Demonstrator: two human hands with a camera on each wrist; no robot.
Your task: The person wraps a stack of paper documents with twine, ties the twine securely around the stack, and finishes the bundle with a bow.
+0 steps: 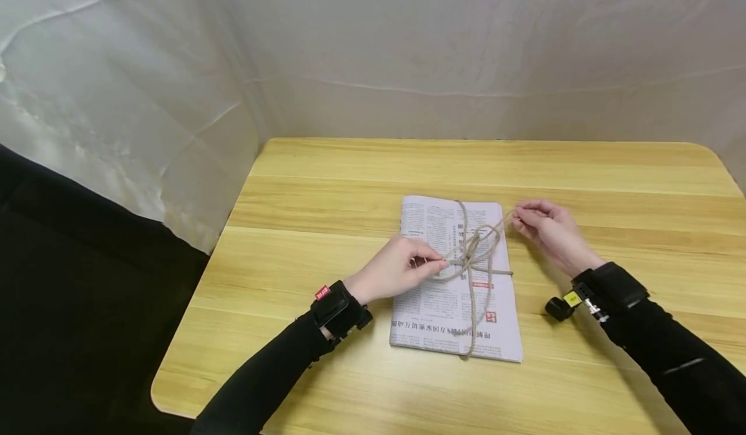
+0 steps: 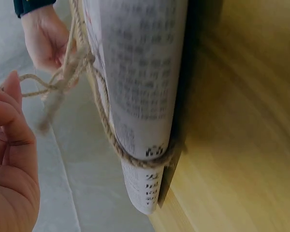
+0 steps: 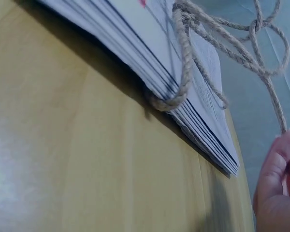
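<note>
While the newspaper stack point(image 1: 454, 276) is lying mid-frame on the table point(image 1: 326, 182) in the head view, the left hand point(image 1: 392, 268) and right hand point(image 1: 550, 231) are each pinching a string point(image 1: 474, 254) end. In the left wrist view, string is already wrapping the stack's lower edge. In the right wrist view, upper right, the knot is looking loose, so tightening seems left.

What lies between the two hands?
In the head view, the newspaper stack and its jute twine knot; left hand and right hand each pinch a strand.
</note>
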